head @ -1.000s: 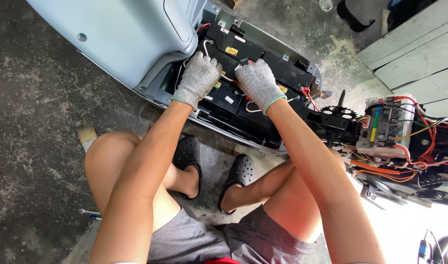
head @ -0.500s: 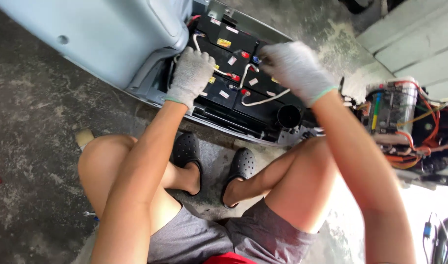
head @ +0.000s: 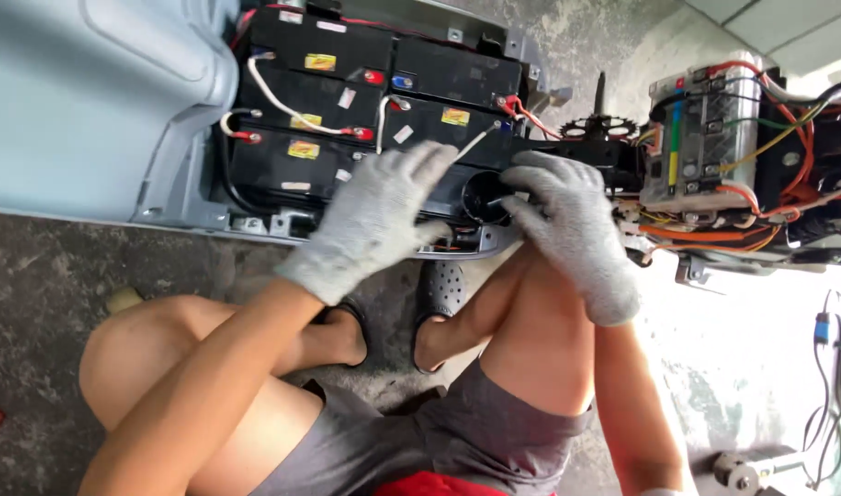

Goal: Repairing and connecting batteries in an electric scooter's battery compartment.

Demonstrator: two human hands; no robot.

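The person squats on the concrete floor [head: 62, 266] in front of an opened scooter — its pale blue body panel [head: 90, 92] tipped aside, a bank of black batteries [head: 365, 110] exposed with white and red leads between them. The gloved left hand [head: 376, 220] lies flat, fingers spread loose, over the lower edge of the batteries, grasping nothing. The gloved right hand [head: 572, 230] rests just beside it, fingertips curled at a round black fitting [head: 486, 195] on the frame — whether it pinches something there, I cannot tell. A wiring box [head: 700, 138] with coloured cables sits further right.
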